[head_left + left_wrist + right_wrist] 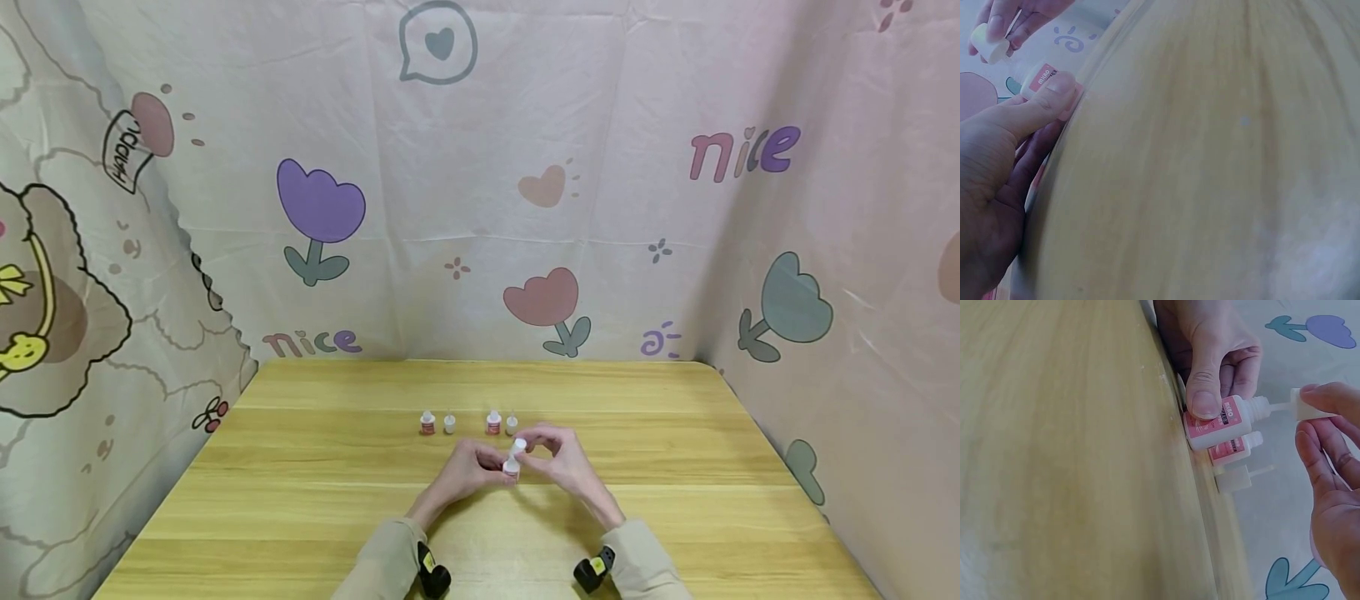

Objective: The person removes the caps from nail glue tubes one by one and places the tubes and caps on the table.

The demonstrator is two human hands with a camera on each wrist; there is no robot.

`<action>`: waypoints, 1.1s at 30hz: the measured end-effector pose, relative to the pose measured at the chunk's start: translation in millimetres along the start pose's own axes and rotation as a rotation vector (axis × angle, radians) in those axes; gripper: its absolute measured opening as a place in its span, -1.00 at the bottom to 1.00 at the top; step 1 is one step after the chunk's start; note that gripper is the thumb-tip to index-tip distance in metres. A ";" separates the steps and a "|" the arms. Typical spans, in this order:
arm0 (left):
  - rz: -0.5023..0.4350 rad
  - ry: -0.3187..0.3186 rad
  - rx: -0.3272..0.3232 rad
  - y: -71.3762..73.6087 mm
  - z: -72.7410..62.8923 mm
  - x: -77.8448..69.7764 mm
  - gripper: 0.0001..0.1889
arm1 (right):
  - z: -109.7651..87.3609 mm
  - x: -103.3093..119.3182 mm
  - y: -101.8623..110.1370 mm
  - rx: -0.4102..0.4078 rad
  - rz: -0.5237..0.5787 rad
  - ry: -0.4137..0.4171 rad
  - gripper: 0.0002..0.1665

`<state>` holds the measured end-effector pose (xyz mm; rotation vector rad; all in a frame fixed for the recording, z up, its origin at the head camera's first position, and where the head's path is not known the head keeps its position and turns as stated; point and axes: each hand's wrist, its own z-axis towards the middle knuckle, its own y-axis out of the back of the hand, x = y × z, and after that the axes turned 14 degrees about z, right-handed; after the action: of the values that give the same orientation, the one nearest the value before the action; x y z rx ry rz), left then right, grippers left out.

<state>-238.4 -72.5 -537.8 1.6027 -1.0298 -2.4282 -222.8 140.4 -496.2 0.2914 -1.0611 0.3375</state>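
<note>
A small white glue bottle (1221,425) with a red label stands upright, its threaded neck uncapped. The left hand (471,468) holds it at the label, thumb on the near side. In the right wrist view, the right hand (1335,434) pinches a white cap (1310,405) just above the neck. A thin pale stem runs from the cap down to the bottle's mouth, and its lower tip is hidden. The head view has the right hand (561,458) on the right and the cap (519,446) tilted over the bottle (512,469).
Behind the hands, a second glue bottle (493,423) stands beside a loose cap (512,425), stem up. Farther left are another bottle (427,423) and its neighbouring cap (449,424). The wooden table (315,467) meets a patterned cloth (450,200) at the back.
</note>
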 end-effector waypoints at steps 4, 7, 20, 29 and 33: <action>-0.006 0.001 0.004 -0.1 0.1 0.0 -0.79 | 0.2 0.2 1.1 -0.003 0.027 0.012 -0.72; -0.011 0.016 0.006 -0.1 0.0 -0.2 -0.78 | 0.5 0.3 1.6 -0.013 0.044 0.020 -0.72; -0.016 0.024 0.005 -0.9 0.0 0.3 -0.80 | -0.8 0.2 6.1 -0.084 0.186 -0.007 -0.61; -0.012 0.044 0.005 -0.6 -0.4 0.4 -0.79 | -2.8 0.4 9.3 -0.143 0.288 -0.047 -0.50; -0.014 0.040 0.006 -0.7 -0.3 0.7 -0.79 | -3.5 1.0 10.6 -0.184 0.303 -0.103 -0.45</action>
<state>-238.2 -72.4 -538.8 1.6582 -1.0243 -2.3937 -223.8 151.5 -496.2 -0.0191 -1.2312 0.4959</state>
